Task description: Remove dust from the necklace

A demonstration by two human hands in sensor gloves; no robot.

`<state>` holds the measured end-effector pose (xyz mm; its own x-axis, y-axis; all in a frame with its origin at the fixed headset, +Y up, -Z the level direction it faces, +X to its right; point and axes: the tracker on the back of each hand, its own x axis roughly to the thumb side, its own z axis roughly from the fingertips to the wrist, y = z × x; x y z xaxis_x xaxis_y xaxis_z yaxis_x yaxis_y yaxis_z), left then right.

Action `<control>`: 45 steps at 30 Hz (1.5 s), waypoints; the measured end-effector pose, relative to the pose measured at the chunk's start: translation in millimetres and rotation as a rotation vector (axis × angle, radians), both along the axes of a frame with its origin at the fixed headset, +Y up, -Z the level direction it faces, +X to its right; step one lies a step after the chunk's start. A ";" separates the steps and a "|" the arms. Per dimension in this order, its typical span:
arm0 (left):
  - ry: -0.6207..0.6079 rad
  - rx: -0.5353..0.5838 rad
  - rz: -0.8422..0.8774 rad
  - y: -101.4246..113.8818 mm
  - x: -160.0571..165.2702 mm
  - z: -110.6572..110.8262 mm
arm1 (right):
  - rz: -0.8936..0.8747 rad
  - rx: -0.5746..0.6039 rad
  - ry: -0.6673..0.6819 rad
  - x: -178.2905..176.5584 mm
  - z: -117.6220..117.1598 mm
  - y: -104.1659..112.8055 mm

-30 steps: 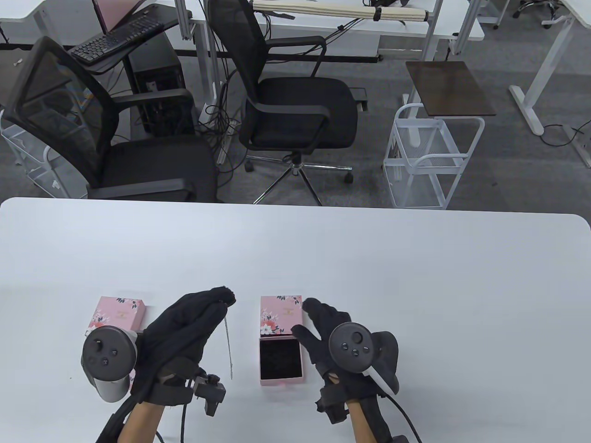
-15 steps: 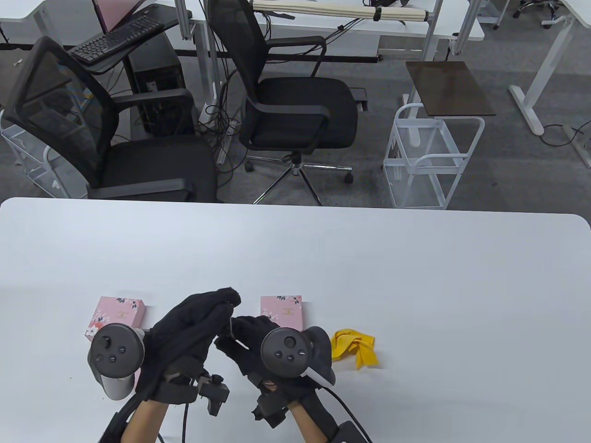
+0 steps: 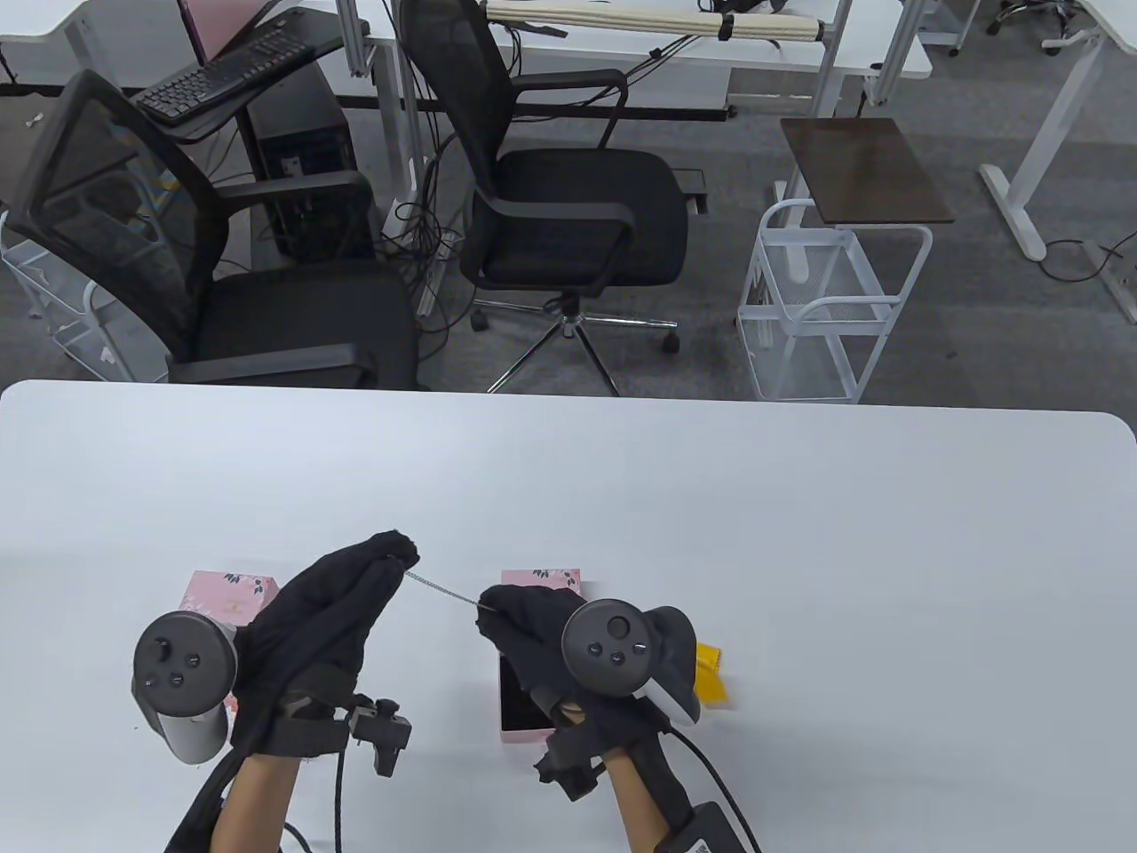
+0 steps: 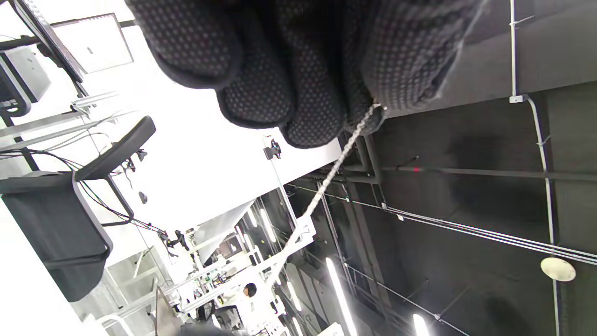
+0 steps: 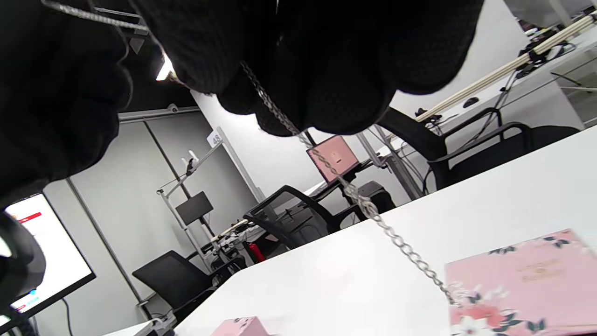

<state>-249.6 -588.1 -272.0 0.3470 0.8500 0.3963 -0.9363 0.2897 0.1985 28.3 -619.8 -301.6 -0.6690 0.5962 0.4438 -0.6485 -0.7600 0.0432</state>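
A thin silver necklace chain (image 3: 441, 592) is stretched taut between both hands above the white table (image 3: 711, 498). My left hand (image 3: 397, 553) pinches its left end between gathered fingertips. My right hand (image 3: 494, 611) pinches the other end just over the open pink jewellery box (image 3: 520, 702), whose floral lid (image 3: 544, 579) lies beyond it. In the left wrist view the chain (image 4: 333, 170) runs out from under the fingertips (image 4: 298, 107). In the right wrist view the chain (image 5: 373, 212) slants down past the pink lid (image 5: 522, 280). A yellow cloth (image 3: 711, 673) lies mostly behind the right hand's tracker.
A second, shut pink floral box (image 3: 233, 593) sits behind the left hand, seen small as the pink box (image 5: 239, 325) in the right wrist view. Beyond the table's far edge stand two black office chairs (image 3: 568, 204) and a white wire cart (image 3: 830, 311).
My right hand left the open box, swung left and took the hanging chain's free end. The left hand shifted left, and the chain went from hanging to stretched between both hands.
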 end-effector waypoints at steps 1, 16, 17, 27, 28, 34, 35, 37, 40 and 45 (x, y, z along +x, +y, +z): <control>0.005 -0.007 0.002 -1.3 -1.5 -1.6 | 0.000 -0.007 -0.013 5.0 -1.3 0.2; 0.103 -0.071 -0.074 -9.5 -10.4 -10.6 | 0.022 -0.029 -0.117 34.9 -11.4 0.0; 0.102 -0.072 -0.078 -9.7 -9.8 -11.0 | 0.021 -0.029 -0.118 34.8 -11.4 0.2; 0.022 -0.142 -0.246 -27.3 19.8 -23.3 | 0.068 -0.037 -0.106 24.1 -11.8 -4.9; 0.012 -0.152 -0.263 -29.7 22.7 -25.0 | 0.070 -0.044 -0.102 23.0 -12.2 -6.1; -0.036 -0.205 -0.372 -46.0 41.4 -32.9 | 0.114 -0.071 -0.092 15.7 -14.6 -13.0; -0.045 -0.214 -0.385 -48.9 44.3 -34.2 | 0.118 -0.074 -0.091 15.2 -14.8 -13.7; -0.066 -0.239 -0.414 -56.0 50.9 -37.2 | 0.131 -0.087 -0.087 12.9 -15.7 -16.8; -0.073 -0.272 -0.452 -66.8 58.7 -40.7 | 0.158 -0.115 -0.078 9.4 -18.0 -21.5; -0.092 -0.323 -0.540 -84.7 70.7 -45.3 | 0.233 -0.181 -0.063 3.9 -23.2 -33.5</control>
